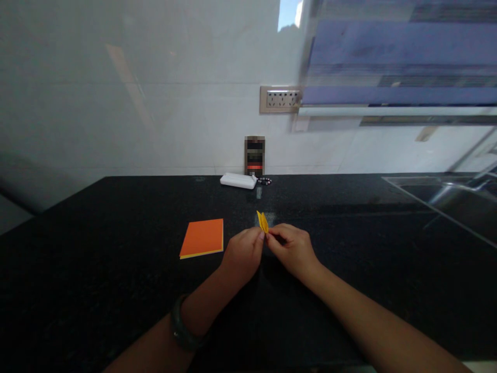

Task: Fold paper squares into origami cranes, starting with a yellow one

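A small folded piece of yellow paper [263,221] stands up between my two hands, its top parted into two pointed flaps. My left hand [244,253] pinches its lower end from the left, thumb on the near side. From the right, my right hand [294,247] grips the same lower end between thumb and fingertips. The paper's bottom is hidden by my fingers. To the left of my left hand, a stack of square paper [202,237] lies flat, orange on top with a yellow edge showing below.
A white power bank [238,180] with a beaded strap [264,181] lies at the back of the black countertop [116,290]. Behind it, a blurred phone-like object [254,155] leans on the wall. A sink [458,199] is at the right, and a socket panel [279,99] is on the wall.
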Available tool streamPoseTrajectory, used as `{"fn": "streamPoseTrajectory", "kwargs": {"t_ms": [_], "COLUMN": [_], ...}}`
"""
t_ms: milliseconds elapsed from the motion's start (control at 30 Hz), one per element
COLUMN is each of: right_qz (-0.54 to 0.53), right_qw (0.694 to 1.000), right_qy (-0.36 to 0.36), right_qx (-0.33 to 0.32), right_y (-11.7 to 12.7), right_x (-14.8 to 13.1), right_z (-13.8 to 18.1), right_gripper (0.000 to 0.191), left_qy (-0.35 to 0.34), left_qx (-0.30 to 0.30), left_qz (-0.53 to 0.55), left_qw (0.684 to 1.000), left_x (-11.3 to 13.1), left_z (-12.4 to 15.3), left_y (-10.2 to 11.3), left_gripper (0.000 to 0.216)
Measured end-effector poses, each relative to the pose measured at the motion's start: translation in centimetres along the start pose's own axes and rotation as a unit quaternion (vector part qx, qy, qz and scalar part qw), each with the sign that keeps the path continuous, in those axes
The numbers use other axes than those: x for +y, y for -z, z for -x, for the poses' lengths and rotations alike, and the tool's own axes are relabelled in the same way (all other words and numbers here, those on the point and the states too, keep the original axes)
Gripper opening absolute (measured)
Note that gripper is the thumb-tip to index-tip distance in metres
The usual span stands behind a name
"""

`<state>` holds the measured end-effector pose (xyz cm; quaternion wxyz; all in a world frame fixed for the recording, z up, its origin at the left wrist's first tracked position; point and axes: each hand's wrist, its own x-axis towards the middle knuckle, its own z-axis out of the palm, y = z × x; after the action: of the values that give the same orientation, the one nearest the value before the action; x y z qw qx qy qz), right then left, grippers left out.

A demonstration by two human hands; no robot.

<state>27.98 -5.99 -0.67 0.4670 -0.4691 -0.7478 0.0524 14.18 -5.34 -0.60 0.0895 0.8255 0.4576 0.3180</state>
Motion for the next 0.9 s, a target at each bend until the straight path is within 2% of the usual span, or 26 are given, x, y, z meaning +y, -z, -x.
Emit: {"fn": "streamPoseTrajectory", "kwargs": {"t_ms": [200,367,500,633,900], "right_qz": [-0.007,-0.011,-0.029,-0.034,0.039], "right_qw": [1.0,1.0,0.999,0.998,0.999], "right_qy": [0.001,0.01,0.012,0.012,0.008], "right_qx": [-0.006,-0.012,-0.028,-0.049,-0.02], "right_y": [0.04,0.04,0.08,0.09,0.19], "right_x": [0.06,0.03,0.09,0.16,-0.27], "right_z": [0.04,-0.01,0.04,0.11,0.14], "right_gripper": [0.013,0.013,0.015,0.019,0.017], "left_qy": [0.049,0.107,0.118,0.11,0.016], "left_qx": [-0.004,0.007,0.011,0.024,0.04], "left_qz": [0.03,0.121,0.137,0.095,-0.012], "left_qw": [0.998,0.987,0.983,0.989,0.999], "left_x": [0.02,-0.11,-0.46,-0.53,-0.24], "left_z": [0.01,0.07,0.14,0.19,0.24], "left_y": [0.0,-0.26,-0.5,-0.47,-0.32], "left_gripper": [0.024,0.022,0.024,0.023,0.023]}}
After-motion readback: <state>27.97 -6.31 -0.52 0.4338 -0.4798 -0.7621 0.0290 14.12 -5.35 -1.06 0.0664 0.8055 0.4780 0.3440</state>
